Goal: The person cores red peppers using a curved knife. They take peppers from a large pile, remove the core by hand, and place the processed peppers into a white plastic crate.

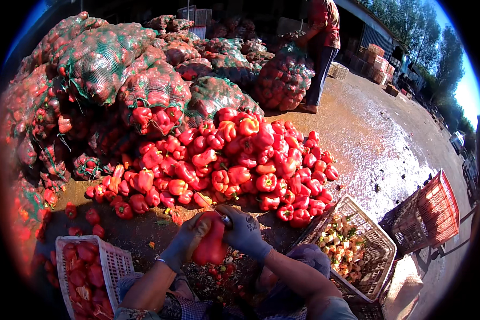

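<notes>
I see a big heap of red peppers [234, 160] on the ground. Behind it lie many net sacks [112, 64] full of peppers. A white crate [117, 264] at my lower left holds red peppers. A white basket [381, 248] at my right holds cut scraps. A red crate [437, 208] stands tipped beside it. Far back, another person [320, 48] leans over a full sack [282, 80].

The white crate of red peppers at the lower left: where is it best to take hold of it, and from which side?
Probably by the rim. The white crate stands open-topped and full, so its lattice walls and upper edge are what is free. Both hands are busy: left hand and right hand hold a red pepper. Come from above, a grip on two opposite edges.
</notes>
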`<control>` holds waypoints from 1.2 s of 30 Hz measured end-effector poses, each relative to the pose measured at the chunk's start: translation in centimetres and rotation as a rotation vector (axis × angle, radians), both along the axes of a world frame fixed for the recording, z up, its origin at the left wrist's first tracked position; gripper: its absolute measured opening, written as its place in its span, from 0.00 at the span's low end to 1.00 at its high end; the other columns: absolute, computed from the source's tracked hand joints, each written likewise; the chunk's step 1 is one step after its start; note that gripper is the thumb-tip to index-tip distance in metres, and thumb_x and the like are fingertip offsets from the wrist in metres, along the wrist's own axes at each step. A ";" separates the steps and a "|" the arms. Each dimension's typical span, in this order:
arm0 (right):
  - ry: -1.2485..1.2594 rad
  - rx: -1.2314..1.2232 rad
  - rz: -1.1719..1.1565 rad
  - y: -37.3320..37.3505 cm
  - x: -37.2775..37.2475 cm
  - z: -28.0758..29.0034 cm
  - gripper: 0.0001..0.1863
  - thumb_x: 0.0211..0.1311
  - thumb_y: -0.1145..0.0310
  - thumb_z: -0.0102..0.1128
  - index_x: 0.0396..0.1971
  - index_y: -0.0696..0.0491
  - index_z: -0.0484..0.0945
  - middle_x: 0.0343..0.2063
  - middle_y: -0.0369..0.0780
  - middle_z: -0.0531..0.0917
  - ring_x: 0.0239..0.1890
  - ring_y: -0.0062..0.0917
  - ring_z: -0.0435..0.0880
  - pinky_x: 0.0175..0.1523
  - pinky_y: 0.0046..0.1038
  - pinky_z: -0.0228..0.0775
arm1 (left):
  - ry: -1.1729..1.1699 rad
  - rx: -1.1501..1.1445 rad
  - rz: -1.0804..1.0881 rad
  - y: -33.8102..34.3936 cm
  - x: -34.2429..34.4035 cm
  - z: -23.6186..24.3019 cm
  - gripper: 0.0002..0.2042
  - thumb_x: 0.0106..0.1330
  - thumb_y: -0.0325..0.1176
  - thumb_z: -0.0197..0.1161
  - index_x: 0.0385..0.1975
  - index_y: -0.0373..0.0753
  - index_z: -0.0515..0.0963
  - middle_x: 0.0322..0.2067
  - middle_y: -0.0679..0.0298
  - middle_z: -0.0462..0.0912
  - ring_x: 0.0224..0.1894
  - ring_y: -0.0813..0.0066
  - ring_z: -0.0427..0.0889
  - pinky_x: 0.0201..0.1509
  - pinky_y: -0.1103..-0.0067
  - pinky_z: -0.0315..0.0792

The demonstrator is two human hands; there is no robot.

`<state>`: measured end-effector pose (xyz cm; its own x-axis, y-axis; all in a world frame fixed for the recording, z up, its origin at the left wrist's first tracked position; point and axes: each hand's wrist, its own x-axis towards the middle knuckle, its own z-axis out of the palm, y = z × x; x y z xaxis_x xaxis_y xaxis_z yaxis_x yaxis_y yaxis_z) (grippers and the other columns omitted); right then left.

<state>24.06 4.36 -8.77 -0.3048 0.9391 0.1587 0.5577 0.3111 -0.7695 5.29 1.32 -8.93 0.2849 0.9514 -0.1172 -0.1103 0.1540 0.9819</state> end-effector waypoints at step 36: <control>-0.326 0.070 0.039 -0.9 0.1 -1.3 0.28 0.51 0.48 0.66 0.49 0.46 0.73 0.42 0.44 0.82 0.45 0.44 0.83 0.45 0.45 0.75 | 0.077 -0.007 0.048 -0.1 0.9 -3.7 0.19 0.58 0.32 0.73 0.47 0.38 0.73 0.36 0.67 0.82 0.39 0.80 0.79 0.44 0.78 0.76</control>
<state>24.15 3.47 -10.03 -0.3859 0.9159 0.1102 0.7577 0.3829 -0.5285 6.14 1.22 -12.66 0.2291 0.9627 -0.1439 -0.0420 0.1575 0.9866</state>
